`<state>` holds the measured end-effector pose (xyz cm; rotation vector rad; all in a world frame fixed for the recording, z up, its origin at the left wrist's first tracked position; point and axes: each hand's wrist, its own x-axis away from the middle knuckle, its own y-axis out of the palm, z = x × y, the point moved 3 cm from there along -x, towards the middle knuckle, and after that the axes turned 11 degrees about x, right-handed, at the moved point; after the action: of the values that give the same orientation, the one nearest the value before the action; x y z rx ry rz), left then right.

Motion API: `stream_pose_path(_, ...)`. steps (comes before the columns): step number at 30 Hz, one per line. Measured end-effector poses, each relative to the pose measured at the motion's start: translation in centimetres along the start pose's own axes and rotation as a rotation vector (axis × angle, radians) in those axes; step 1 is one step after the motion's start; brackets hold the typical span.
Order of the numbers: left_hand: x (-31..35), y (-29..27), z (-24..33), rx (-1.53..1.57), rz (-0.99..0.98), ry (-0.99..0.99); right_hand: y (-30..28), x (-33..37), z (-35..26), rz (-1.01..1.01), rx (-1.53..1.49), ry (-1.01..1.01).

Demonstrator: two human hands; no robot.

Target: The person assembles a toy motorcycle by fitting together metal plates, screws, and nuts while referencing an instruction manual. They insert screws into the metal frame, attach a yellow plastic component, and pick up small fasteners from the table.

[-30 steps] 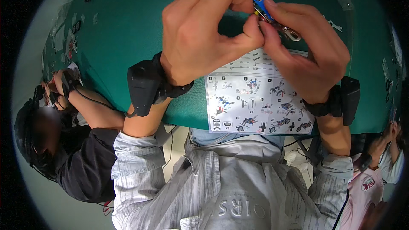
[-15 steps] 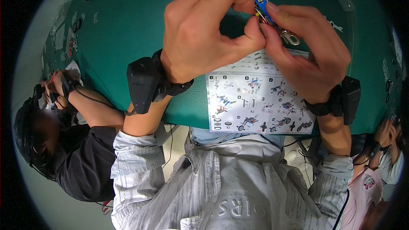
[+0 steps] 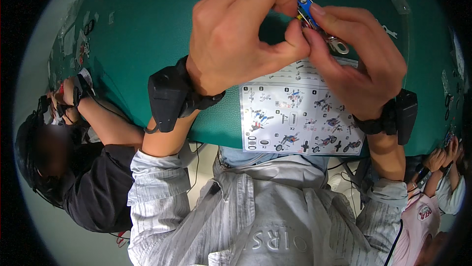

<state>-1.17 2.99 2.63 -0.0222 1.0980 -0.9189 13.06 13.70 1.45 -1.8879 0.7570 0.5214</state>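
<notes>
Two hands hold one metal toy assembly (image 3: 304,3) over the green desk (image 3: 142,34). Fingers of the left hand (image 3: 231,34) pinch narrowly at its left edge; the right hand (image 3: 366,54) lays its forefinger on the blue strip (image 3: 307,9), thumb on the nearer side.

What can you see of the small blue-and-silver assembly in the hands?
The small blue-and-silver assembly has a narrow blue strip with a round screw head, a rounded silver metal-looking end with a hole, and yellow and red bits. It slants from upper left to lower right over the green table. The right hand pinches it between thumb and finger; the left hand is at its left side, exact contact unclear.
</notes>
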Motion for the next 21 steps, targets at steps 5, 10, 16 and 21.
stream_pose_path(5, 0.9, 0.3, -0.9, 0.071, 0.048, -0.020, -0.1, -0.5, -0.7, -0.014, 0.015, -0.006)
stream_pose_path(10, -0.1, -0.1, 0.1, -0.012, -0.012, 0.009, -0.2, -0.5, -0.5, -0.003, 0.017, -0.022)
stream_pose_path(16, 0.0, -0.2, 0.0, 0.042, 0.012, 0.000, -0.1, -0.7, -0.5, 0.000, -0.002, -0.015)
stream_pose_path(21, -0.1, -0.7, -0.2, 0.024, -0.026, -0.046, -0.1, -0.1, 0.4, -0.038, -0.116, 0.130)
